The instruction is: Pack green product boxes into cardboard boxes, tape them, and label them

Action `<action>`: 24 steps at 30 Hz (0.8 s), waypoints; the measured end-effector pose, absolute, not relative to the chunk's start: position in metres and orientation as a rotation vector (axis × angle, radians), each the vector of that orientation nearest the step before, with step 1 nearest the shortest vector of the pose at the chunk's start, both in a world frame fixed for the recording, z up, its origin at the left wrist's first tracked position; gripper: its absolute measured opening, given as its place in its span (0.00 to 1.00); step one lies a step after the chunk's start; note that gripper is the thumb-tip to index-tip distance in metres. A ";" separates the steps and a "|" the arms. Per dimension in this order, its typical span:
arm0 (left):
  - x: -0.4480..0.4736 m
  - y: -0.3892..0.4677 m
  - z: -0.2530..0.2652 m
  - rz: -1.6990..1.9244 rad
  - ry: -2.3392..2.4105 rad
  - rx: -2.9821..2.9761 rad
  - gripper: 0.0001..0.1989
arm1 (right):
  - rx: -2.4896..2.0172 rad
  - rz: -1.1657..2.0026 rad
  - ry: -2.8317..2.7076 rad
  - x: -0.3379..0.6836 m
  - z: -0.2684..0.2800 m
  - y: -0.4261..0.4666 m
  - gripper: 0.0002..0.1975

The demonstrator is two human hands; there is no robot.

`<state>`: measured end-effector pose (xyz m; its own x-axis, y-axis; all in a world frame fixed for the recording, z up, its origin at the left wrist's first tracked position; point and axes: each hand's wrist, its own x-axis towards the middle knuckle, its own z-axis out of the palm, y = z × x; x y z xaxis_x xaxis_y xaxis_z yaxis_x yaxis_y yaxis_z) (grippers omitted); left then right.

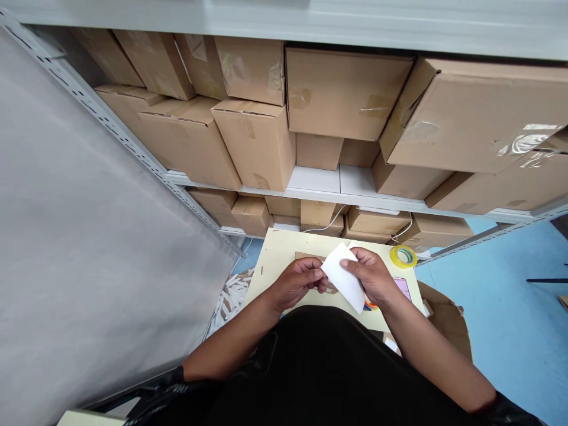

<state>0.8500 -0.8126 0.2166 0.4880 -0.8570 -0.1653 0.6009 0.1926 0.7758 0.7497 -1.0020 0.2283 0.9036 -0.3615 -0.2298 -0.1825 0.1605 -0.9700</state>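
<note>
A blank-looking white paper slip (344, 278) is held tilted above the small cream table (277, 254). My right hand (373, 275) grips its right side, thumb on top. My left hand (304, 279) is closed in a pinch at the slip's left edge. Under the hands lies a flat piece of brown cardboard (306, 255), mostly covered by them. Beside my right wrist is a phone-like thing with a pink screen (403, 287). An orange ring-shaped thing (371, 303) peeks out below the slip, largely hidden.
A yellow tape roll (403, 257) lies at the table's back right corner. Shelves of cardboard boxes (252, 142) rise behind it. White paper scraps (231, 299) cover the floor at left. An open carton (448, 319) stands at right, and a grey wall (89, 207) runs along the left.
</note>
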 end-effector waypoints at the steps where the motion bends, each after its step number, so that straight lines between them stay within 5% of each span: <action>1: 0.850 -0.812 0.216 -1.037 -0.334 0.908 0.17 | -1.536 -0.252 0.450 0.747 0.229 -1.002 0.16; 5: 0.851 -0.811 0.220 -0.979 -0.318 0.938 0.16 | -2.130 -0.787 0.048 0.734 0.241 -1.005 0.02; 11: 0.848 -0.809 0.235 -0.950 -0.334 0.951 0.19 | -2.410 -1.210 -0.487 0.723 0.249 -1.003 0.16; 24: 0.838 -0.808 0.238 -1.014 -0.335 0.915 0.16 | -2.413 -1.296 -0.458 0.717 0.244 -1.001 0.15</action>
<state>0.8376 -0.8083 0.2379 0.5178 -0.8409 -0.1572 0.5813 0.2111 0.7858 0.7175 -1.0009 0.2436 0.5263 0.1110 0.8430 0.4436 -0.8816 -0.1609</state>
